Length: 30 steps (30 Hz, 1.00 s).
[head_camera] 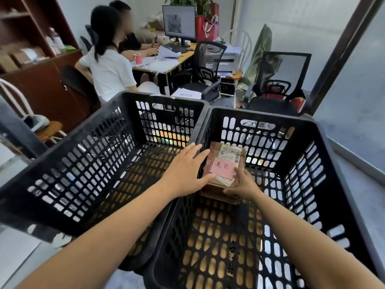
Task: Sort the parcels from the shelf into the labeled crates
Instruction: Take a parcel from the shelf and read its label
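Note:
A small brown cardboard parcel [226,163] with a white shipping label and a pink handwritten note sits inside the right black crate [312,163], on top of another flat cardboard piece. My left hand [187,170] lies with straight fingers along the parcel's left side, thumb against its near left corner. At the near right corner, my right hand [241,183] grips the parcel, its thumb on the pink note. The left black crate [83,151] stands beside it with nothing visible inside.
Both crates stand side by side in front of me. Beyond them two people sit at a desk [166,61] with a monitor [179,24]. Two black office chairs [279,84] stand behind the crates. A brown cabinet [41,65] is at the left.

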Each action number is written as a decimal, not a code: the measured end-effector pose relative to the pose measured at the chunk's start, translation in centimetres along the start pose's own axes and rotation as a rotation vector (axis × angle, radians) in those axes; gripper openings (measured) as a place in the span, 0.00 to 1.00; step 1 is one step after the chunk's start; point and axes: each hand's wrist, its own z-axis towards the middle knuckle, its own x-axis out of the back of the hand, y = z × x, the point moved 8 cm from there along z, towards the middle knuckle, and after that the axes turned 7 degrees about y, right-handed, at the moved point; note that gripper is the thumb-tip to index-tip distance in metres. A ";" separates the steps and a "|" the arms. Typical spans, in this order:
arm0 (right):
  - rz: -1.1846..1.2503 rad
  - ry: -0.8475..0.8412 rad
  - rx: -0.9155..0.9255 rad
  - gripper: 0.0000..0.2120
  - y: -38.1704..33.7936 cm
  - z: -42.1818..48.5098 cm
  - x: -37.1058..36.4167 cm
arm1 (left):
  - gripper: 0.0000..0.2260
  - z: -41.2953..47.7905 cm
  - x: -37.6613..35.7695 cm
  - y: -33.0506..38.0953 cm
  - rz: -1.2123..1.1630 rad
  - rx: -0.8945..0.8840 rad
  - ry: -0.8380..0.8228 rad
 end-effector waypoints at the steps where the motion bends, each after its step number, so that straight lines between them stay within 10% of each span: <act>1: -0.019 -0.008 -0.010 0.51 0.1 0.1 -0.1 | 0.32 0.0 0.0 0.0 -0.006 0.001 0.001; 21: -0.306 0.081 0.313 0.42 -14.5 -16.1 7.2 | 0.28 -5.8 4.5 0.4 -0.054 -0.016 0.055; 30: -0.056 0.304 0.457 0.39 -20.3 -28.0 2.5 | 0.28 -16.4 10.0 -4.6 -0.042 0.037 0.250</act>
